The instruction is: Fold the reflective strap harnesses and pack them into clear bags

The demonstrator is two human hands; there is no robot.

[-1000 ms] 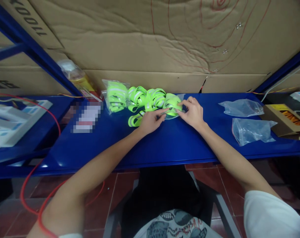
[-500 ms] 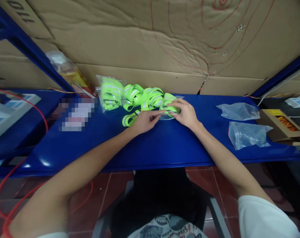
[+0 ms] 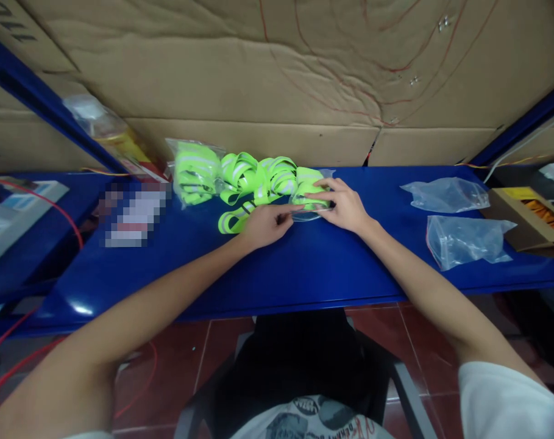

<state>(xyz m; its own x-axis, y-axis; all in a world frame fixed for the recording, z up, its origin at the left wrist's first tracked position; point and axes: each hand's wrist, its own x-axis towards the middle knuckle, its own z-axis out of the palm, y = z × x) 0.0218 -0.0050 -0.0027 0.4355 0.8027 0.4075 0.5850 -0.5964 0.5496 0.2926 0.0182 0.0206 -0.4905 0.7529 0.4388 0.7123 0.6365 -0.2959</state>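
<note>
A clear plastic bag (image 3: 299,200) with a rolled neon-green reflective strap (image 3: 309,178) inside lies under my hands near the back of the blue table. My left hand (image 3: 268,224) pinches the near edge of this bag between thumb and finger. From the other side my right hand (image 3: 343,204) grips the bag, its fingers over the green roll. Just left of the bag are loose coils of the same green strap (image 3: 244,174), one loop reaching toward my left wrist. Beyond them stands a filled bag of green straps (image 3: 195,174).
Two clear zip bags (image 3: 468,241) lie on the right of the blue table (image 3: 331,268), beside an open cardboard box (image 3: 528,213). A bottle (image 3: 103,131) stands at the back left. Cardboard (image 3: 203,73) walls the back, and a red cable (image 3: 52,204) hangs at left.
The camera view has shifted slightly. Both hands stay on the bag in nearly the same place, with the right fingers a little changed over the green roll.
</note>
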